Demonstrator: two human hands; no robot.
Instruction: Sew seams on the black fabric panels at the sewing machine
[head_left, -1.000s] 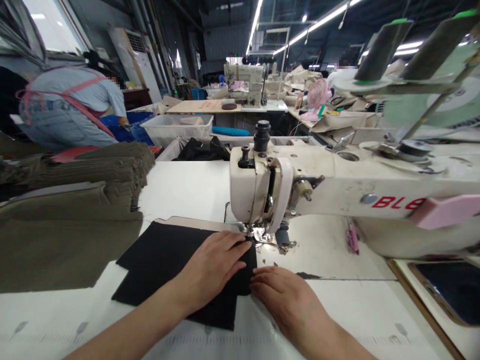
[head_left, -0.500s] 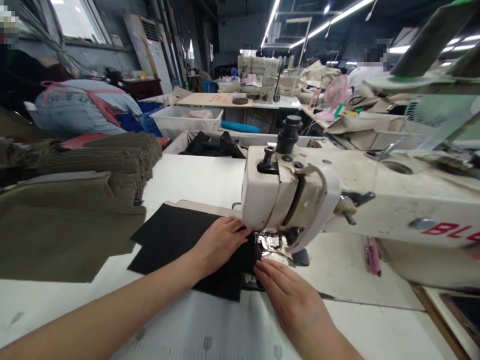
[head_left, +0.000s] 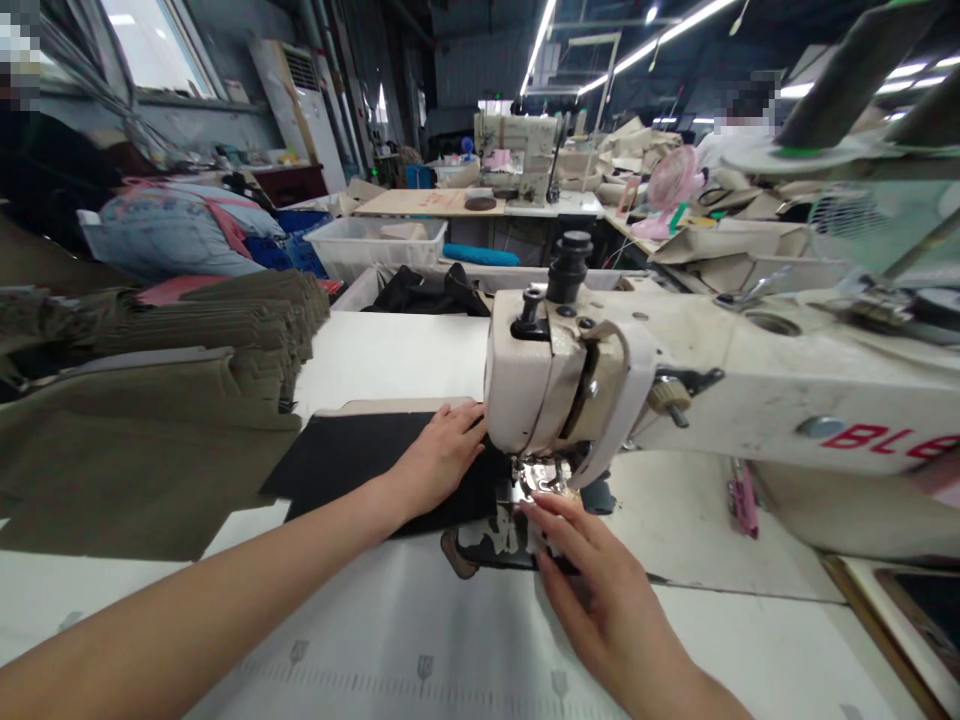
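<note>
A black fabric piece (head_left: 352, 460) lies on the white table to the left of the sewing machine (head_left: 525, 380), its right edge at the metal presser foot (head_left: 541, 478). A beige layer (head_left: 397, 406) shows along its far edge. My left hand (head_left: 442, 455) rests on the fabric with fingers stretched toward the machine head, holding nothing. Close in front of the presser foot is my right hand (head_left: 600, 590), fingers extended and thumb apart. Its fingertips are by the foot and the fabric's near right corner; whether they touch the cloth I cannot tell.
Olive fabric pieces (head_left: 150, 430) are stacked on the left. Behind the table, a bin holds black cloth (head_left: 427, 290). A pink tool (head_left: 742, 500) lies under the machine arm. Ruler marks (head_left: 425, 668) run along the near tabletop. Another person (head_left: 739, 120) is at the back right.
The black fabric has moved away from me and turned slightly, baring the machine plate in front. My left hand moved forward with it. My right thumb has spread from the fingers.
</note>
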